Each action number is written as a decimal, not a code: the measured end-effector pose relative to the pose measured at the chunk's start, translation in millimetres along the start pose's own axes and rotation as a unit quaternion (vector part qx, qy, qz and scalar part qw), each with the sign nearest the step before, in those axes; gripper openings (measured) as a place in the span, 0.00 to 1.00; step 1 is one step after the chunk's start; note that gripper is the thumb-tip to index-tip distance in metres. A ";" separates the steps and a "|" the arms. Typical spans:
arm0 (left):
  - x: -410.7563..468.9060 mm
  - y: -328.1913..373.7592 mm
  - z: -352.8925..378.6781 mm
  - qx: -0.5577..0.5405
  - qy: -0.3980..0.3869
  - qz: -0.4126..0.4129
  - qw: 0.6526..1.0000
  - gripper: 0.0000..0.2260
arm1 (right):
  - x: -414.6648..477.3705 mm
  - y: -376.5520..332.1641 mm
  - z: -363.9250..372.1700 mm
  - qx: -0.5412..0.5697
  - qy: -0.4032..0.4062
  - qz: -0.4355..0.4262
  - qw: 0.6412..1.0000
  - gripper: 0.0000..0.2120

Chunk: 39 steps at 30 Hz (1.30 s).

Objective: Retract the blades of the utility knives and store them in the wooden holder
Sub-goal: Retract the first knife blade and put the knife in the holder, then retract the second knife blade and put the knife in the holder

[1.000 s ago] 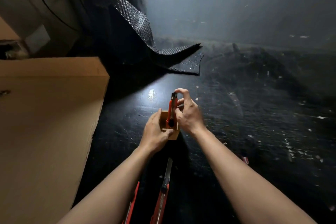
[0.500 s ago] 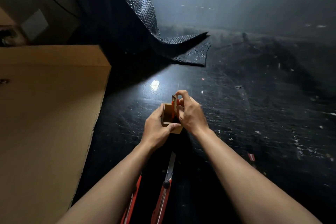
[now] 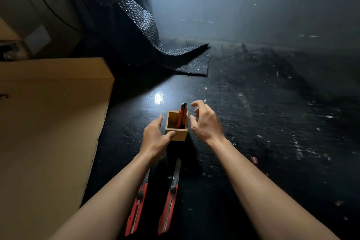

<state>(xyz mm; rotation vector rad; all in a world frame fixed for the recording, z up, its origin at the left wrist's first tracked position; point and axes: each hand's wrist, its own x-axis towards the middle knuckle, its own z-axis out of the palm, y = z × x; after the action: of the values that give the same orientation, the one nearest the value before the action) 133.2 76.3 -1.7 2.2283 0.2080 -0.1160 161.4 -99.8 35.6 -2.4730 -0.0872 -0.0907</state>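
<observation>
A small square wooden holder (image 3: 182, 136) stands on the black work surface. One red utility knife (image 3: 182, 116) stands upright inside it, its dark end sticking out above the rim. My left hand (image 3: 155, 138) grips the holder's left side, thumb on its front corner. My right hand (image 3: 205, 122) hovers just right of the holder with fingers spread, holding nothing. Two more red utility knives lie side by side near me, the left knife (image 3: 136, 206) partly under my left forearm and the right knife (image 3: 170, 197) with its metal blade extended toward the holder.
A large cardboard box (image 3: 48, 132) fills the left side, close to my left arm. A sheet of black bubble wrap (image 3: 175, 56) drapes down at the back. The dark scratched surface (image 3: 272, 132) spreads to the right, dotted with small scraps, including a red-and-white one (image 3: 254, 160).
My right hand lowered the knife into the holder and let go of it, then drew back to the right with open fingers. My left hand kept hold of the holder.
</observation>
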 end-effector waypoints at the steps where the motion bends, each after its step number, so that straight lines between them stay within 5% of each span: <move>1: -7.3 0.0 -3.1 0.003 0.006 0.003 1.000 0.37 | -8.9 -0.5 -3.2 -0.009 -0.012 0.013 1.000 0.16; 8: -74.9 -18.2 -15.2 0.033 -0.025 0.017 0.999 0.13 | -94.6 3.9 9.7 -0.048 -0.140 0.120 0.982 0.11; 16: -140.7 -60.7 10.8 0.029 -0.124 -0.044 0.991 0.09 | -190.9 12.2 63.4 0.031 -0.242 0.235 0.941 0.19; 32: -182.8 -85.1 36.3 -0.125 -0.155 -0.162 0.966 0.15 | -248.4 17.0 93.2 0.213 -0.171 0.304 0.913 0.18; 39: -180.0 -62.6 18.7 -0.222 -0.194 -0.139 0.945 0.17 | -248.4 10.1 64.4 0.344 -0.125 0.289 0.885 0.20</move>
<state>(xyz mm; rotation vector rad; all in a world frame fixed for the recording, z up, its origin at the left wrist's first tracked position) -55.6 79.9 -33.4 1.6767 0.2975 -0.5979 -82.1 -77.9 -42.7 -1.6945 0.4377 0.4431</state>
